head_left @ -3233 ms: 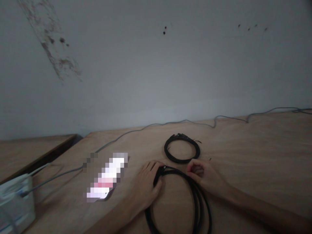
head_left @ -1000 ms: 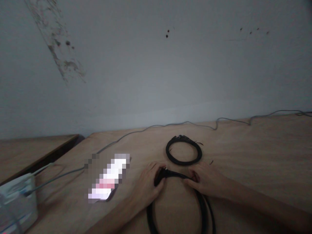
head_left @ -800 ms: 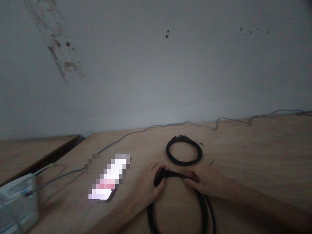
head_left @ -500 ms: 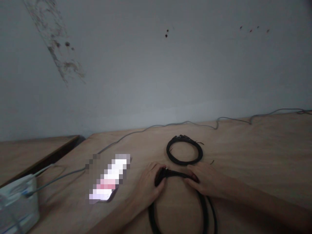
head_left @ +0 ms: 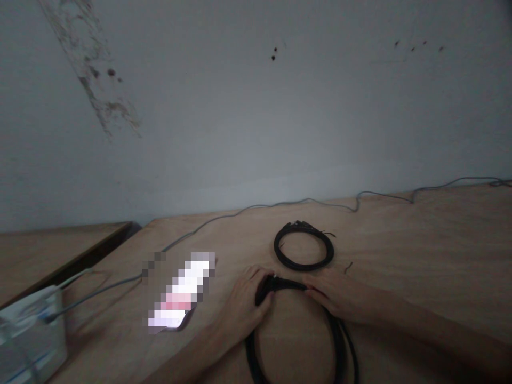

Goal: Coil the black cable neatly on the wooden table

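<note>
A large loop of black cable lies at the bottom centre, its lower part cut off by the frame edge. My left hand is closed round the upper left of this loop, where a dark bunched part shows between thumb and fingers. At the loop's upper right, my right hand pinches the cable between thumb and fingers. Just beyond my hands lies a smaller coil of black cable, flat and touched by neither hand.
A phone with a lit, blurred screen lies left of my hands. At the lower left stands a white power strip with plugs. A thin grey cable runs along the back by the wall.
My right hand has slid a little to the left along the cable, and its fingers are closer together. My left hand has barely moved.
</note>
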